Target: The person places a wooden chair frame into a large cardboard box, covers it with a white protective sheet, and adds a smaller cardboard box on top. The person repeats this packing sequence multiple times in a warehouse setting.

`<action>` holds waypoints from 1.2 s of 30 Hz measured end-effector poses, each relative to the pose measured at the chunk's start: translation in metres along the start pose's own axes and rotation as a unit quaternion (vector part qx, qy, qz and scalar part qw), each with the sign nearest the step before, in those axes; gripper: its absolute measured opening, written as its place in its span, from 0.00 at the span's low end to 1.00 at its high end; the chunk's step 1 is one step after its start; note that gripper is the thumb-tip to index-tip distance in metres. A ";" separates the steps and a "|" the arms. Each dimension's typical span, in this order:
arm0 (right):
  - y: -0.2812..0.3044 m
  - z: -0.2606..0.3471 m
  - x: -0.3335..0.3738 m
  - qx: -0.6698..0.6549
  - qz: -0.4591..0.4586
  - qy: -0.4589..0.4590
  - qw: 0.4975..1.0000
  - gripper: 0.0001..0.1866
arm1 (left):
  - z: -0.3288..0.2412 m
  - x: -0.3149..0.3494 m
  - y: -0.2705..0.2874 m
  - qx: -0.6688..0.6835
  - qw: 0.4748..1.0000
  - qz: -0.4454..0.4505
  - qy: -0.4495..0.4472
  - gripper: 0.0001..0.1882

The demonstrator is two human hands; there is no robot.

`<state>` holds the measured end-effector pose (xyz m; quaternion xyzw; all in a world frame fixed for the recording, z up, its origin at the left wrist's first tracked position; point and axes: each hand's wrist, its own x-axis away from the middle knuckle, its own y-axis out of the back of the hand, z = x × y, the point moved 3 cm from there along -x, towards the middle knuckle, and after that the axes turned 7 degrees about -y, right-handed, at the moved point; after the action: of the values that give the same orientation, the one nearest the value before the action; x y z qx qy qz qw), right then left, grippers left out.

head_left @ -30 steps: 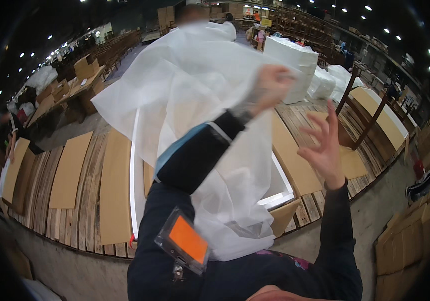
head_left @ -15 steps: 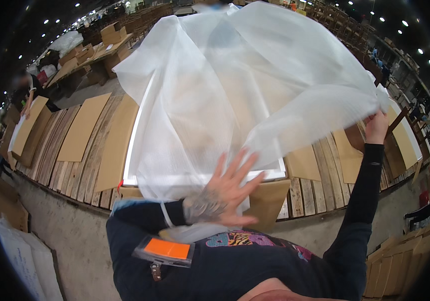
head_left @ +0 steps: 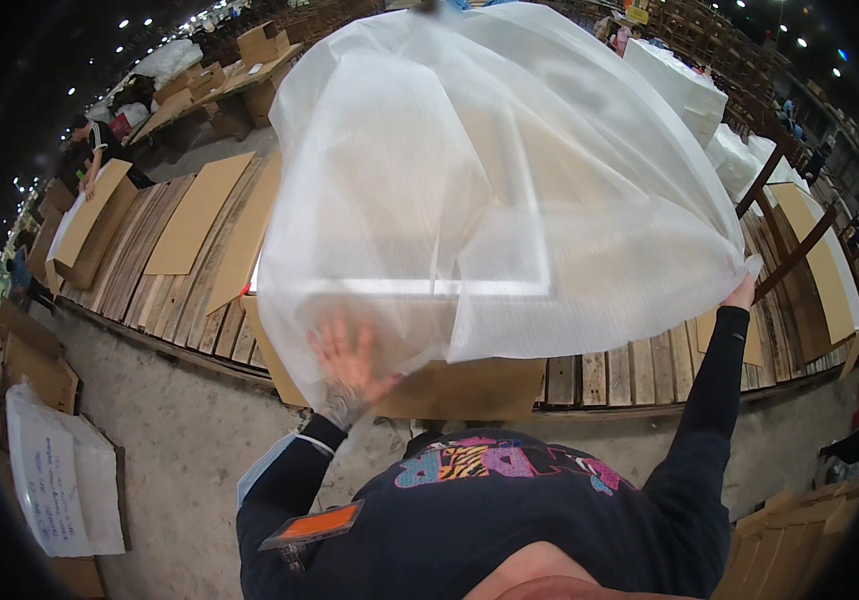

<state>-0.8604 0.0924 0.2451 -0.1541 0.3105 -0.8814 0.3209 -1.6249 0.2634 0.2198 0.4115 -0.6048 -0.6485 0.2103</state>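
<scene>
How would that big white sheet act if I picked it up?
The sheet would probably flop, since it falls in soft folds. It's likely light for its size, because it looks thin enough to see through.

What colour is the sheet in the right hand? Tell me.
The sheet is translucent white, showing best in the head view.

The right hand point(head_left: 741, 291) is gripping the edge of a translucent sheet point(head_left: 379, 160). The left hand point(head_left: 347, 352) is spreading its fingers at the near edge, partly veiled. Beyond the hands, the sheet is draping over a white frame point(head_left: 399, 288). Cardboard point(head_left: 479, 392) is showing between them; slats point(head_left: 621, 380) are lying below the right.
</scene>
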 end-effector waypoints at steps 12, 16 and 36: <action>0.033 -0.050 0.067 -0.073 -0.069 -0.004 0.995 0.20 | 0.206 -0.011 0.007 0.059 0.992 -0.111 0.017 0.29; -0.020 -0.054 0.077 -0.069 0.043 0.032 0.996 0.21 | 0.280 -0.047 0.097 -0.105 0.956 -0.257 -0.095 0.18; -0.078 -0.012 0.209 0.037 -0.022 0.150 0.988 0.19 | 0.461 -0.086 0.287 -0.088 0.914 -0.391 -0.060 0.14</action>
<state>-1.0588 0.0067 0.3011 -0.0148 0.3187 -0.9124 0.2564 -2.0035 0.5603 0.4866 0.5551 -0.3478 -0.7530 -0.0618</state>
